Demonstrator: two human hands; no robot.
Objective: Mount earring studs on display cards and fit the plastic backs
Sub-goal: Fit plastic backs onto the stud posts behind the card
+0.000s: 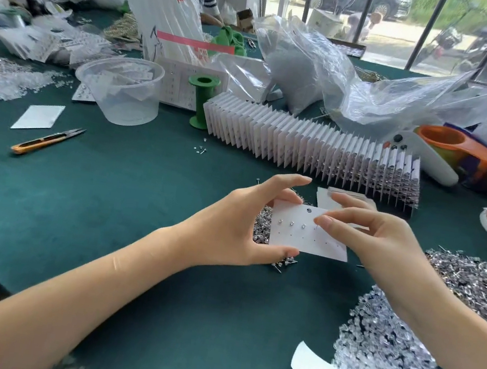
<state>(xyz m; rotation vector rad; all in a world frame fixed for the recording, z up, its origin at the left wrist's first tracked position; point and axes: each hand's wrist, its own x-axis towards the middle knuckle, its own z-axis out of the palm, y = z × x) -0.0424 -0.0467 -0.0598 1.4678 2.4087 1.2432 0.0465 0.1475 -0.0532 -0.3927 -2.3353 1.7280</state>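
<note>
My left hand [242, 225] grips a white display card [306, 241] by its left edge, thumb below and fingers above. Three studs sit in the card's top row at the left. My right hand [376, 239] pinches a stud between thumb and forefinger against the card's upper right part; the stud itself is mostly hidden. Under the card lies a small heap of metal studs [261, 228]. A bigger stud heap [480, 283] lies at the right, and a pile of clear plastic backs [384, 357] sits at the lower right.
A long row of filled cards [305, 143] stands behind my hands. A clear plastic tub [123, 90], a green spool [202, 99], thread snips [46, 140], a tape dispenser [461, 153] and plastic bags [316, 69] crowd the green table. A loose card [312, 368] lies near the front.
</note>
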